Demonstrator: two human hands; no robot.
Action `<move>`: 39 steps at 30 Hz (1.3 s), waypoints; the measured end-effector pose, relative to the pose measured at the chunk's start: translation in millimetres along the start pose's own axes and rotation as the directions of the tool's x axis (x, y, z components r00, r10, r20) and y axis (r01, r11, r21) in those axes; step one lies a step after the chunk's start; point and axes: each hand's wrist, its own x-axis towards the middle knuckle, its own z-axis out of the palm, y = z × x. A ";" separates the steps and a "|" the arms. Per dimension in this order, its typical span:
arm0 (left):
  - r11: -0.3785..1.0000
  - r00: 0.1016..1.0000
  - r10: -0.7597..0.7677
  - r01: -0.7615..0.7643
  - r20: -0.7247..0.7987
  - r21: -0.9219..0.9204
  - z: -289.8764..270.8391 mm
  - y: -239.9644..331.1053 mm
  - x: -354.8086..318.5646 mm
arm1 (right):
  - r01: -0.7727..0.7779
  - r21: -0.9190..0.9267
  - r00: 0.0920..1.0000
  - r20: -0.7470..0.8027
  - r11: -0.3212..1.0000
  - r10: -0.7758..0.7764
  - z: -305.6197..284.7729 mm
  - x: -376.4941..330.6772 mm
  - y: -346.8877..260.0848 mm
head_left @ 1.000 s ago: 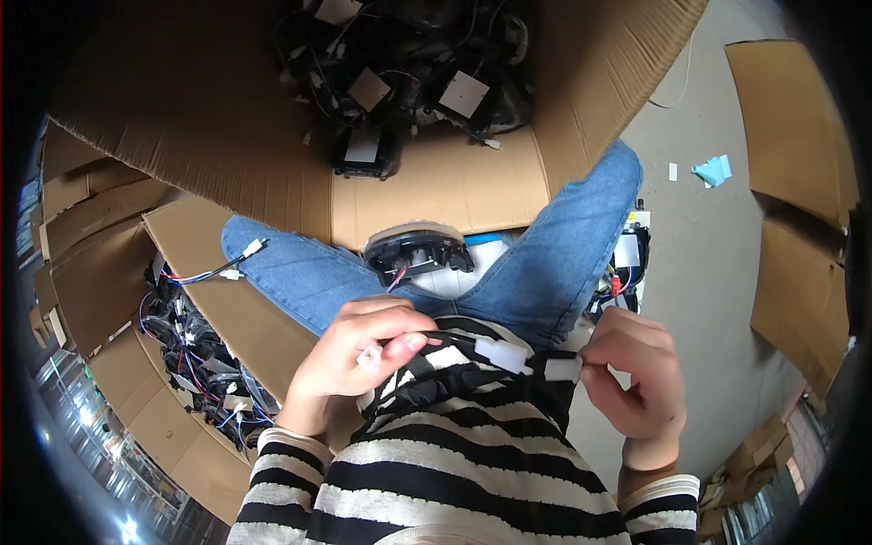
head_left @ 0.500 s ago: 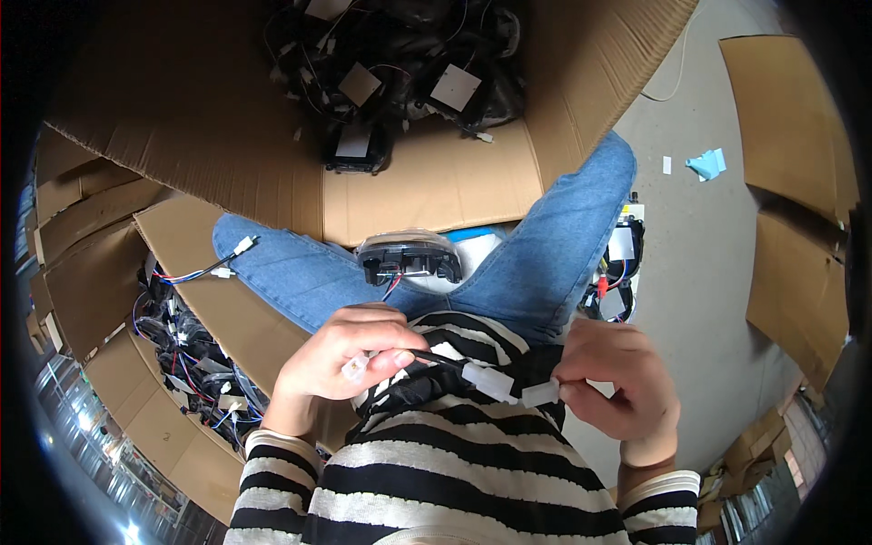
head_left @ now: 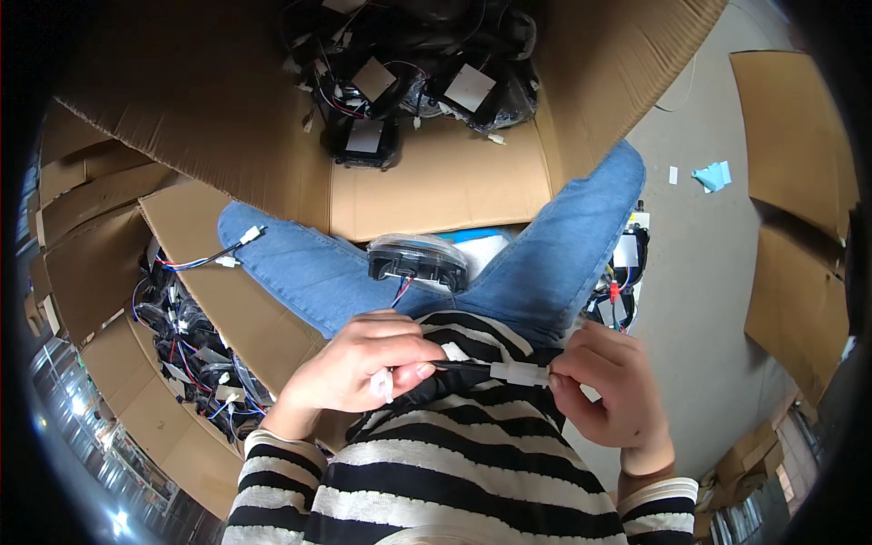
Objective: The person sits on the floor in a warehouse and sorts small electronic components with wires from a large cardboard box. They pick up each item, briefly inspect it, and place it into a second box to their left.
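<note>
So the white connector (head_left: 520,373) is a small rectangular plastic plug on a black cable (head_left: 459,366), held right in front of the striped shirt. Right hand (head_left: 607,397) pinches its end with curled fingers, left hand (head_left: 368,371) is closed around the cable with a second white plug poking out below the fingers. One black gauge unit (head_left: 417,262) sits in the lap between two jeans-covered knees. Two cardboard boxes (head_left: 436,177) full of wired parts, plain grey concrete floor (head_left: 699,272).
</note>
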 end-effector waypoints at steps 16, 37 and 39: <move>0.278 0.512 -0.370 0.857 -0.775 0.433 -36.3 183.5 -203.8 | 0.004 0.090 0.999 0.040 0.996 -0.008 9.9 33.6 25.5; 0.717 0.802 -0.227 0.521 -0.553 0.462 -137.2 -203.8 106.4 | -0.184 0.115 0.983 0.043 0.976 0.180 11.6 28.3 37.8; 0.586 0.858 -0.157 0.480 -0.490 0.653 -151.1 -231.1 138.0 | -0.235 0.106 0.971 0.056 0.966 0.230 11.4 31.9 36.1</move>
